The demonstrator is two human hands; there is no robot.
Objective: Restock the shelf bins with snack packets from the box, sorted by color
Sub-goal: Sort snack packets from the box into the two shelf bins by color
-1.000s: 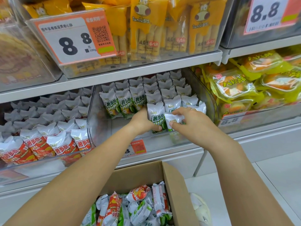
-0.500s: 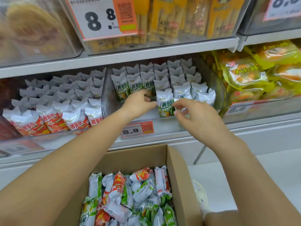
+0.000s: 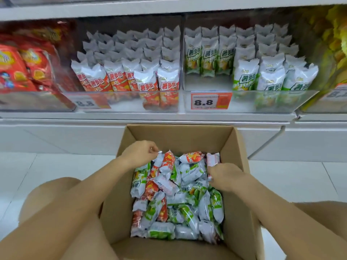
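**Both hands inside the open box of mixed snack packets**

The cardboard box [image 3: 238,166] stands on the floor below the shelf, flaps open, filled with a loose heap of red and green packets [image 3: 178,194]. Both forearms reach forward and down into it from the near edge.

The left hand [image 3: 139,153] lies at the far left of the heap, knuckles up, wrist bent slightly inward. Its thumb and forefinger pinch the white crimped end of a red packet [image 3: 166,162], which stands tilted against its neighbours.

The right hand [image 3: 224,175] rests at the right side of the heap, back uppermost, fingers curled down among the packets beside a pale packet [image 3: 213,159] at the box wall. Whether those fingers hold anything cannot be told, as their tips are hidden.

On the shelf above, the red-packet bin [image 3: 122,102] sits to the left and the green-packet bin [image 3: 242,102] to the right, just beside each other. Each holds upright rows of packets. An orange price label [image 3: 211,100] reading 8.8 fronts the green-packet bin.
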